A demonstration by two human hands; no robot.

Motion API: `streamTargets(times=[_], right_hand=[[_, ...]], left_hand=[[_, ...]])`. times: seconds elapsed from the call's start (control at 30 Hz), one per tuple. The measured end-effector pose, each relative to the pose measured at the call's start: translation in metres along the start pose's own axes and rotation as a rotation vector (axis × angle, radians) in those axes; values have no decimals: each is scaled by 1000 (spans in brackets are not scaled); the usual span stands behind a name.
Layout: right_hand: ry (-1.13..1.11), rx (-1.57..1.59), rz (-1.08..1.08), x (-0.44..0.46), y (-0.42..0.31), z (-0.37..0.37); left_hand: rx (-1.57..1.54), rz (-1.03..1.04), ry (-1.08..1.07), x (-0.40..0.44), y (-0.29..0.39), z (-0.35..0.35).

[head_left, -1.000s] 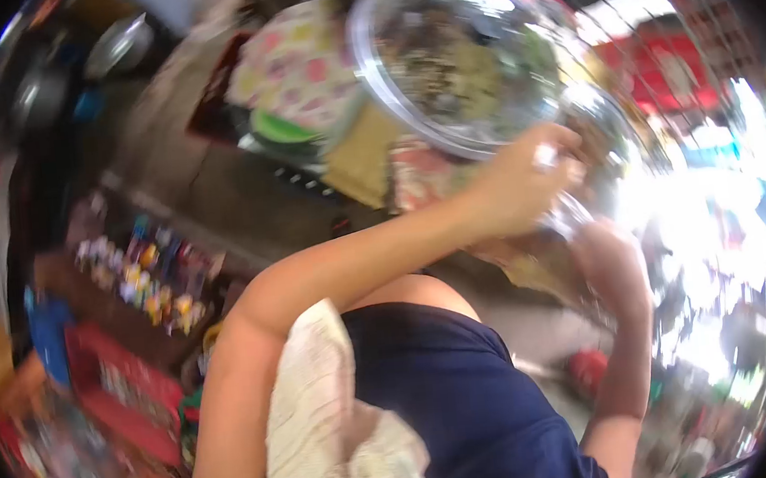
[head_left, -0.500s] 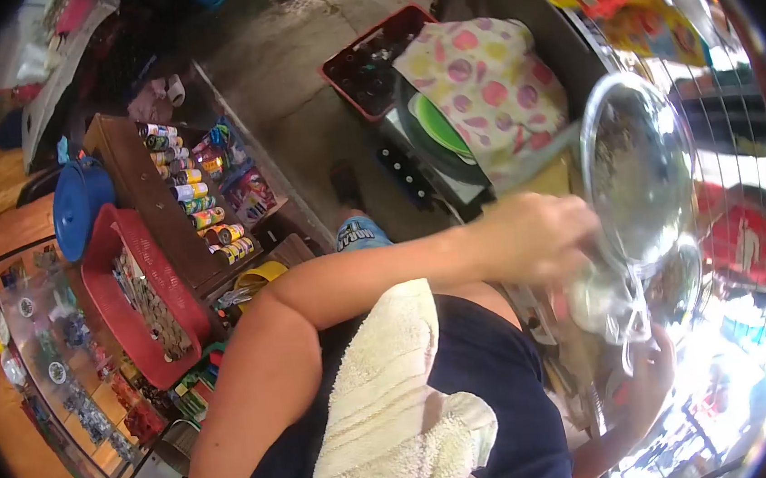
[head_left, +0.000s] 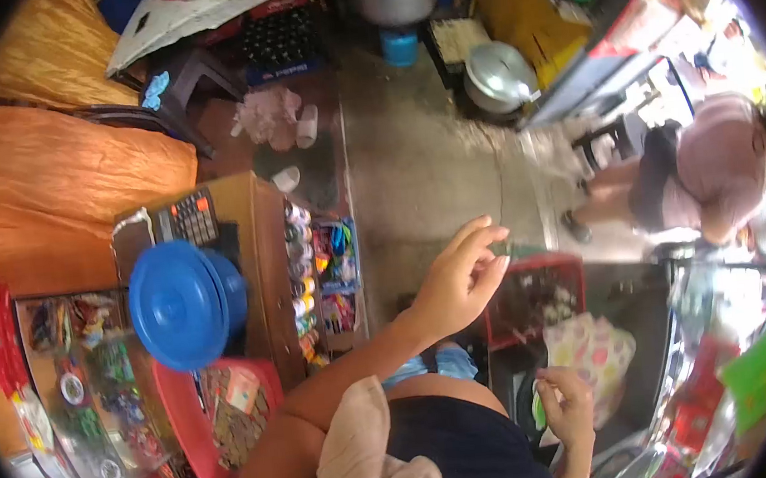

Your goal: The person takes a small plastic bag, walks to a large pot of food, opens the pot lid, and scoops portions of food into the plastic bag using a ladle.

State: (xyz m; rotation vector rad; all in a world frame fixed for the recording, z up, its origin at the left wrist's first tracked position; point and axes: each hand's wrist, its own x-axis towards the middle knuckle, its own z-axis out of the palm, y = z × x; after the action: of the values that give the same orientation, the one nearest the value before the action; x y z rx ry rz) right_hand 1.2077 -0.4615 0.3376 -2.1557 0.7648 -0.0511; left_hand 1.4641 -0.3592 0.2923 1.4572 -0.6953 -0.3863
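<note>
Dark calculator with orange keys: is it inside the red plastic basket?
No, the calculator lies on the brown wooden cabinet, beside the round blue plastic tub.

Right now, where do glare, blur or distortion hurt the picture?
Head view, right side: bright light washes out detail near the other person. Head view, rim: fisheye curvature, black corners. Head view, middle: left hand and right hand readable, only slightly soft.
</note>
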Motion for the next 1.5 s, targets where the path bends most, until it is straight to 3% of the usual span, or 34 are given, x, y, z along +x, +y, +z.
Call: streamTargets(times=[0.17,0.2,0.37,0.47,0.57,0.6,0.67,0.7,0.73,0.77,0.83,0.9,0.97,1.03,1.1,1.17,1.23,1.3,1.33,1.37,1.4,1.47,1.5], right_hand=[[-49,19,19,176,-36,6],[-34,-66,-105,213,-41,10],[-163,-58,-38,399,-46,53],[-257,-125,-129,529,-76,56],[-281,-280,-428,664,-130,39],[-321,-263,-258,705,-166,33],[-293,-487,-298,805,-201,34],[-354,-562,-293,854,-235,32],[-278,-497,-535,912,-246,42],[-239,-530,-569,976,-240,55],[-182,-610,-513,1079,-268,87],[75,-467,-573,1168,-274,131],[221,-822,-409,1241,-266,174],[-72,-868,-274,1264,-293,177],[-51,-792,-457,1317,-242,189],[-196,-590,-738,1330,-228,176],[-443,-665,-269,1306,-283,150],[-343,-567,-436,1296,-285,130],[-159,-419,-666,1284,-289,113],[-253,-470,-443,1264,-318,85],[-57,-435,-676,1255,-322,65],[84,-350,-746,1236,-356,16],[125,-341,-700,1232,-373,-11]], left_hand=[[185,99,152,94,-28,-88],[143,26,154,108,-39,-102],[154,-88,276,208,-139,-170],[237,-147,402,293,-194,-219],[280,-105,542,390,-197,-270],[295,-74,580,421,-191,-291],[136,-153,658,468,-179,-333],[268,-105,717,496,-165,-354],[132,-158,858,522,-155,-369],[56,-195,873,530,-168,-395],[195,-177,850,545,-193,-438],[221,-245,817,569,-208,-475],[322,-397,706,596,-226,-505],[359,-414,707,642,-215,-515],[587,-380,644,649,-225,-548],[518,-598,682,672,-205,-569],[543,-605,727,664,-232,-598],[522,-616,756,677,-235,-608],[489,-617,764,686,-226,-606],[462,-619,770,691,-216,-606],[545,-582,729,693,-213,-608],[705,-497,664,698,-220,-605],[460,-545,738,701,-228,-606]])
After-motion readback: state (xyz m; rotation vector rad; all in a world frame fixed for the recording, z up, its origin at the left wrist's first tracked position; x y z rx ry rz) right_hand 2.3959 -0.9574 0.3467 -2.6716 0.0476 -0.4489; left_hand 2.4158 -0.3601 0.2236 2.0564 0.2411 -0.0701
